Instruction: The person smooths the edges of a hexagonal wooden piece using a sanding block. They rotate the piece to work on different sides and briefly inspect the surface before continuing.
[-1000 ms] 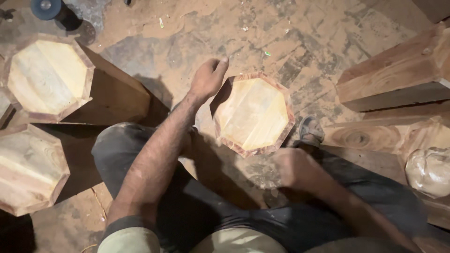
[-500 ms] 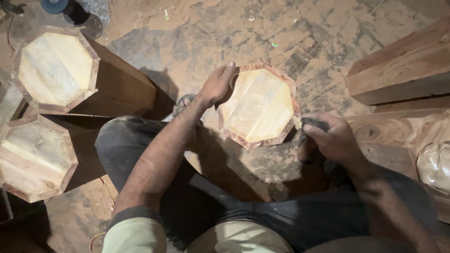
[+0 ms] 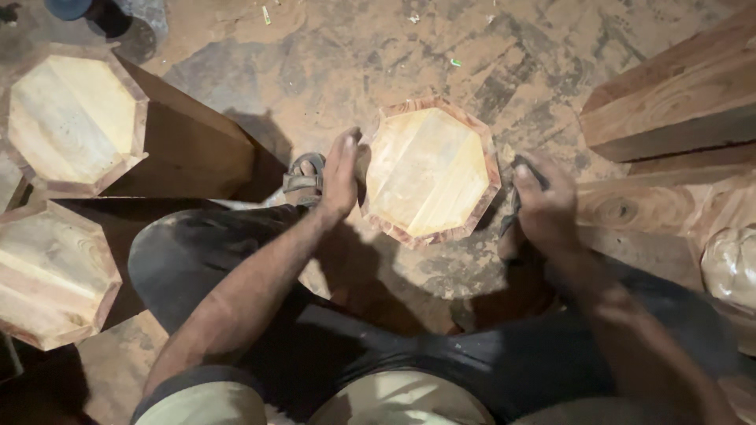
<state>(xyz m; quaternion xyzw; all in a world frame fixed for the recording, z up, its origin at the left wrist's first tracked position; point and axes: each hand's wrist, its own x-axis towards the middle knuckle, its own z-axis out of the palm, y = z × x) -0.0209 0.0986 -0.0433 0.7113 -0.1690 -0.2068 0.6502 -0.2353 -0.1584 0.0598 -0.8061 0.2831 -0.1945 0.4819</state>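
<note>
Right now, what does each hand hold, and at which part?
The left hand grips the light octagonal wooden block at its left edge. The right hand closes on a small dark object, which cannot be identified.

right hand (image 3: 547, 206): blurred, dark thing in its grip unidentifiable | octagonal wooden post (image 3: 429, 171): lower length hidden beneath its own top | timber beam (image 3: 677, 94): cut by right edge | blue object (image 3: 67, 8): cropped at top

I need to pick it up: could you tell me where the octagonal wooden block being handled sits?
The octagonal wooden block stands centre-frame on the dusty floor, between left hand and right hand.
</note>
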